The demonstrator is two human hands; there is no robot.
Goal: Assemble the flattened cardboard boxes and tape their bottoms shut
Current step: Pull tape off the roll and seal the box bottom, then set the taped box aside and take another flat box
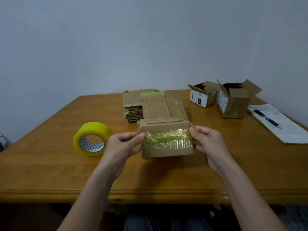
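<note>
You hold the small cardboard box (166, 139) above the counter (50, 164), taped face toward you. Your left hand (124, 145) pinches its left edge with curled fingers; your right hand (210, 144) pinches its right edge likewise. The yellow tape roll (92, 139) stands left of it, the flattened boxes (150, 105) behind, two assembled boxes (221, 99) far right.

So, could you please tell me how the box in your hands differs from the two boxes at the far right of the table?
The held box is gripped by both hands, its taped face toward the camera; the two far boxes stand on the table, flaps open, with white labels. All are brown cardboard.
</note>
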